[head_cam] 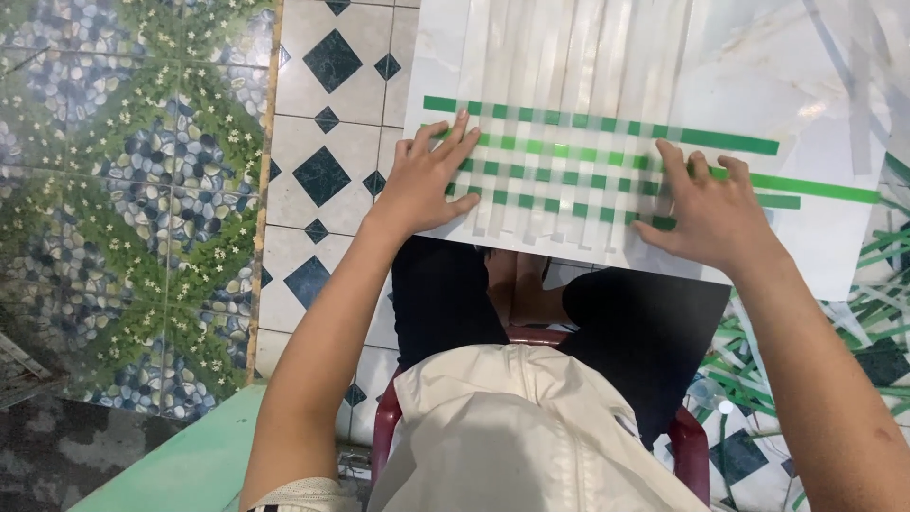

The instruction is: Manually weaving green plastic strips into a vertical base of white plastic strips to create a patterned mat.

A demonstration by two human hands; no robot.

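Under both sets of fingers lies a woven mat [559, 175] of white upright strips crossed by green strips [607, 128], resting on a pale marble-patterned board [815, 85]. The left hand [427, 180] is spread flat, fingers splayed and gripping nothing, its fingertips touching the second green strip near the weave's left edge; just beyond its thumb the board's left border meets the floor tiles. The right hand [706, 213] also lies open and flat, pressing the green strips near the weave's right side. Between the two hands the weave is uncovered, and past the right fingertips the green strips run on alone over bare board. Below the palms the white strips end in loose tails at the board's near edge.

Four green strips show, checkered where the white ones pass over them. White tiles with dark diamonds [322, 175] lie left of the board, then pebble-and-flower tiles [123, 171]. Loose green strips [877, 303] are scattered right of the right wrist. A red plastic seat [687, 441] shows below.
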